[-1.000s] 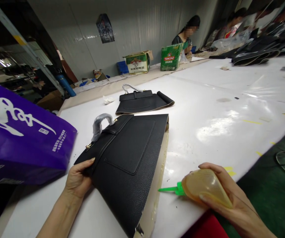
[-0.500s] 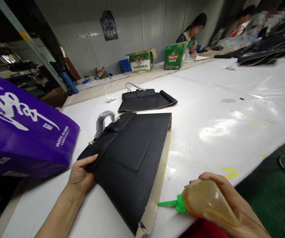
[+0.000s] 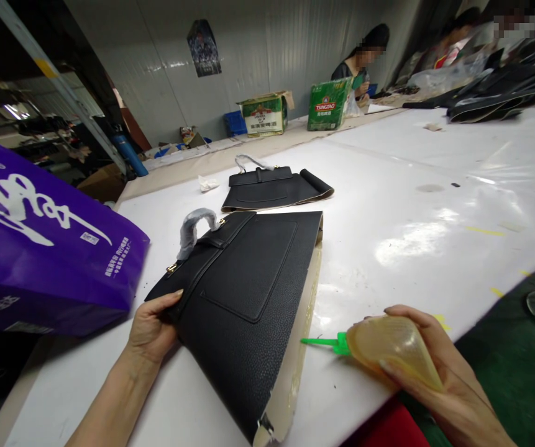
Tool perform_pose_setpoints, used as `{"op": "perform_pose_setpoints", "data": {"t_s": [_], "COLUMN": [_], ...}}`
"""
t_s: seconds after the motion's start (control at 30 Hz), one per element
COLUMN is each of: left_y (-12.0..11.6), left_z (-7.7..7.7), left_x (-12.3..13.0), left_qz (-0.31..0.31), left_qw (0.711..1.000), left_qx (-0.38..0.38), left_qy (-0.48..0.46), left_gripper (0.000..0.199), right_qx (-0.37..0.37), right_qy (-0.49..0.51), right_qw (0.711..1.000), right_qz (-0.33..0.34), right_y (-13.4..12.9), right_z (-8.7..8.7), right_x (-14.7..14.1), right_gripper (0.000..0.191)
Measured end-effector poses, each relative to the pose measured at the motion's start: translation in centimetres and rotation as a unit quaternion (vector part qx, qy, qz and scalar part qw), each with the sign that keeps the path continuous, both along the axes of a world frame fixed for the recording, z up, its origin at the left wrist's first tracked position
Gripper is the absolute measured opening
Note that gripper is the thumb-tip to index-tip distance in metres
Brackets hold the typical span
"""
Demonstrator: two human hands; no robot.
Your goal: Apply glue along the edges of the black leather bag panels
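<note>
A black leather handbag point(image 3: 243, 285) lies tilted on the white table, its wrapped handle point(image 3: 192, 230) toward the upper left. My left hand point(image 3: 153, 326) grips its flap side, thumb on top and the other fingers hidden beneath. Along the bag's right side runs a pale raw edge point(image 3: 297, 354) with a glossy, wet-looking strip. My right hand point(image 3: 439, 366) is wrapped round a squeeze bottle point(image 3: 395, 347) of amber liquid, probably glue. Its green nozzle point(image 3: 323, 342) points left, with the tip at or very close to that pale edge.
A second black handbag point(image 3: 267, 186) lies farther back. At left stands a purple paper bag point(image 3: 53, 248). Green cartons point(image 3: 327, 105) line the wall side, near a seated person point(image 3: 365, 59). Black leather pieces point(image 3: 495, 102) are heaped at the far right. The table edge point(image 3: 495, 301) drops off at right.
My right hand has moved the bottle up and away along the bag's pale edge, so the nozzle tip sits farther from me. My left hand and the handbag have stayed put.
</note>
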State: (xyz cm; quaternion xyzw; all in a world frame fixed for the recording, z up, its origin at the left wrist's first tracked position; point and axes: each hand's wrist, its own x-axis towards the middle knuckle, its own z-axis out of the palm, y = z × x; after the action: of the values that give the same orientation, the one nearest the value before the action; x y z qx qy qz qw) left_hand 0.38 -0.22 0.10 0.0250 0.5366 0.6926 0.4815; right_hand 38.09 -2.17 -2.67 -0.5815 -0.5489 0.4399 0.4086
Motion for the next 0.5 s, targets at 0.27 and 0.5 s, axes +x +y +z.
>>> {"op": "perform_pose_setpoints", "data": {"t_s": [0.27, 0.5], "left_y": [0.1, 0.1], "left_z": [-0.1, 0.0], "left_x": [0.1, 0.3], "left_qz": [0.017, 0.008], "left_qw": [1.000, 1.000], "left_qx": [0.001, -0.007], "left_qy": [0.000, 0.001], "left_gripper": [0.026, 0.027], "right_qx": [-0.050, -0.097], "right_qy": [0.073, 0.115], "right_qw": [0.996, 0.988], "right_qz": [0.016, 0.038], "right_y": [-1.3, -2.5], "right_z": [0.0, 0.7], "right_x": [-0.9, -1.5], "right_gripper": [0.062, 0.066]}}
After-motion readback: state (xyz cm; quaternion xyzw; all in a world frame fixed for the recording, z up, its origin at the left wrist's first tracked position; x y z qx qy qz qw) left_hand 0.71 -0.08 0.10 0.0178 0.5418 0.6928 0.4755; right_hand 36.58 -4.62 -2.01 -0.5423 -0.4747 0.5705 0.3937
